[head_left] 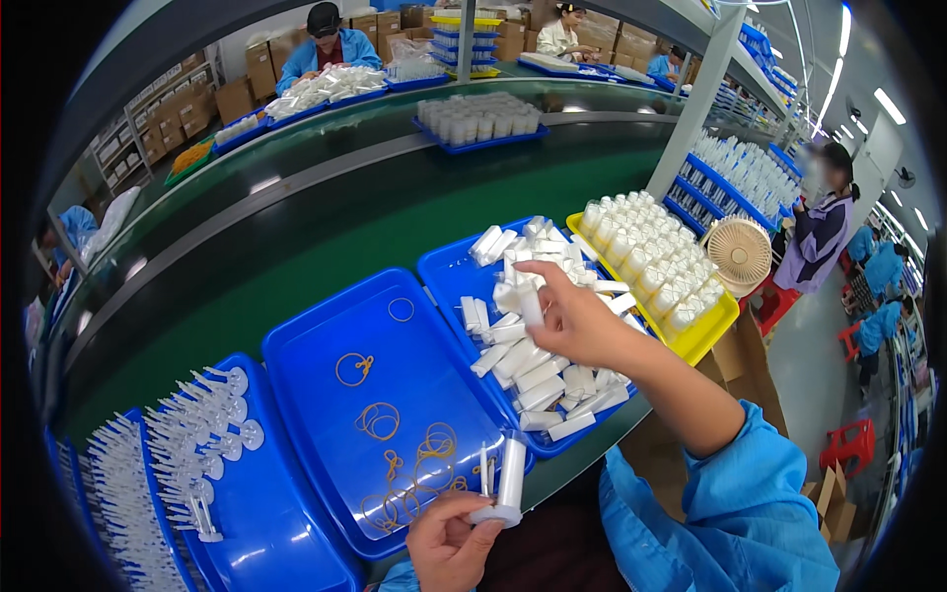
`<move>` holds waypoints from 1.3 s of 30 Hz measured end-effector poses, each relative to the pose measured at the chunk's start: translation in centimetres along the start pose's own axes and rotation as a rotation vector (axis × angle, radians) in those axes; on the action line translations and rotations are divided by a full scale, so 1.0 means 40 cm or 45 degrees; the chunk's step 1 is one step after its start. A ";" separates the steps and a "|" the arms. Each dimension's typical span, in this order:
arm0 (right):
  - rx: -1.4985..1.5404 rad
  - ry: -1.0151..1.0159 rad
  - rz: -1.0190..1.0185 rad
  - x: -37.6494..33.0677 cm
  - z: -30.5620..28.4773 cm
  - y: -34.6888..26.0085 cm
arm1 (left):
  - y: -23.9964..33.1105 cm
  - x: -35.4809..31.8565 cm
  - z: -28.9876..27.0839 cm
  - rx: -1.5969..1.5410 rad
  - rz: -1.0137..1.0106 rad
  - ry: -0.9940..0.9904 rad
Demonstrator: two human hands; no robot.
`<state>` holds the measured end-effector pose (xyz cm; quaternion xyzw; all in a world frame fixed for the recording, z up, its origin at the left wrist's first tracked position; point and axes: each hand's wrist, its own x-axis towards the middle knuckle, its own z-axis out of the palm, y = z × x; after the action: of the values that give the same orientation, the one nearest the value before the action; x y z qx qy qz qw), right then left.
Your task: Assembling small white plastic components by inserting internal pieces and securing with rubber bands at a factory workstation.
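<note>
Low in front of me, my left hand point(452, 545) is closed on the disc base of a white plastic part point(498, 514). A white tube point(511, 474) and thin pins stand up from it. Farther off to the right, my right hand point(582, 321) reaches over a blue tray point(441, 259) heaped with small white oblong pieces point(538, 380). Its fingers are bent about one white oblong piece point(531, 305), with the index finger stretched past it. In the middle blue tray point(326, 454), beside my left hand, lie several orange rubber bands point(379, 420).
At the left, blue trays point(258, 498) hold white stemmed parts with disc bases point(212, 424). A yellow tray point(725, 331) of white cylinders stands right, next to a beige fan point(738, 255). Beyond runs a green conveyor belt point(266, 257) with a metal post point(696, 104). Other people work across it.
</note>
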<state>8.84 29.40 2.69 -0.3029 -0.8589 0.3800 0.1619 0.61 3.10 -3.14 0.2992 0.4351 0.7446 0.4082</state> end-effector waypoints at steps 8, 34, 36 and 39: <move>1.462 -0.455 0.382 -0.085 0.084 -0.095 | 0.007 0.030 0.003 0.434 0.273 -0.108; 0.600 -0.784 0.130 0.000 0.088 -0.153 | 0.042 0.008 -0.019 0.582 0.443 0.031; 0.911 -0.816 0.184 -0.016 0.096 -0.147 | 0.042 0.007 -0.017 0.592 0.435 0.052; 1.254 -0.782 0.267 -0.034 0.118 -0.125 | 0.042 0.007 -0.014 0.602 0.412 0.069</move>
<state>5.50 23.29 3.28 -0.1514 -0.5543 0.8184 -0.0113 -0.56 2.62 -1.88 0.4316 0.5541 0.6856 0.1912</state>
